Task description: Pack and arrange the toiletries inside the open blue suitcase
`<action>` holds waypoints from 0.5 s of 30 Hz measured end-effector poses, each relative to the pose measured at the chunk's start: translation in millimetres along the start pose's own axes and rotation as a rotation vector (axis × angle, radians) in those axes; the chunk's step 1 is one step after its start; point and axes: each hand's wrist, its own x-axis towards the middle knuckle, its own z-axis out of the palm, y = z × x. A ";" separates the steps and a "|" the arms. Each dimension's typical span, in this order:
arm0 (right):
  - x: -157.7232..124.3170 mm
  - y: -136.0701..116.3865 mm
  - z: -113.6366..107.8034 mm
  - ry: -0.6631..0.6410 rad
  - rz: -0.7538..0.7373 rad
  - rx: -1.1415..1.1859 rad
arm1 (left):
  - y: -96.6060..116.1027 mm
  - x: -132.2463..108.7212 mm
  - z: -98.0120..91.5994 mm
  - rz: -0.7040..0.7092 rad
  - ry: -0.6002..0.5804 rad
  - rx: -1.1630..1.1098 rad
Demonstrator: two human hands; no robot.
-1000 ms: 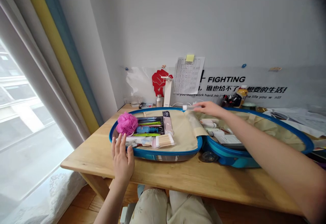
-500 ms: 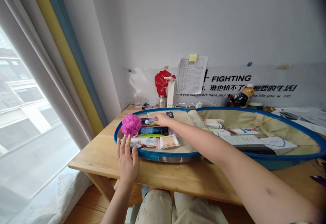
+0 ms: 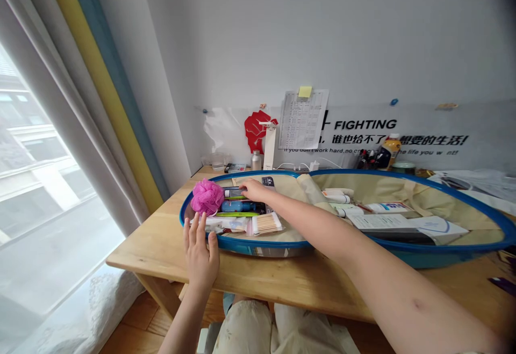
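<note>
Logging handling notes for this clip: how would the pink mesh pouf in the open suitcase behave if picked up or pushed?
The pink mesh pouf looks ruffled and airy, so probably very light and squashy when gripped. Its rounded shape, beside the suitcase rim, suggests it may tumble rather than slide if nudged. Bunched netting likely springs back, not fragile.

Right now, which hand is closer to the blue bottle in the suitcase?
Right. The right hand is just behind the blue bottle, almost touching it; the left hand rests farther off, at the front rim of the suitcase.
</note>
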 end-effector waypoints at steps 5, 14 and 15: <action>-11.1 21.4 -52.8 0.000 0.029 0.055 | -0.5 -0.4 -0.5 0.005 -0.002 0.005; -115.5 151.2 -148.9 -0.133 0.266 -0.004 | -1.9 0.1 -0.2 0.006 -0.001 0.009; -129.3 162.7 -147.2 -0.166 0.285 -0.006 | -2.3 0.0 -0.1 0.005 0.000 0.008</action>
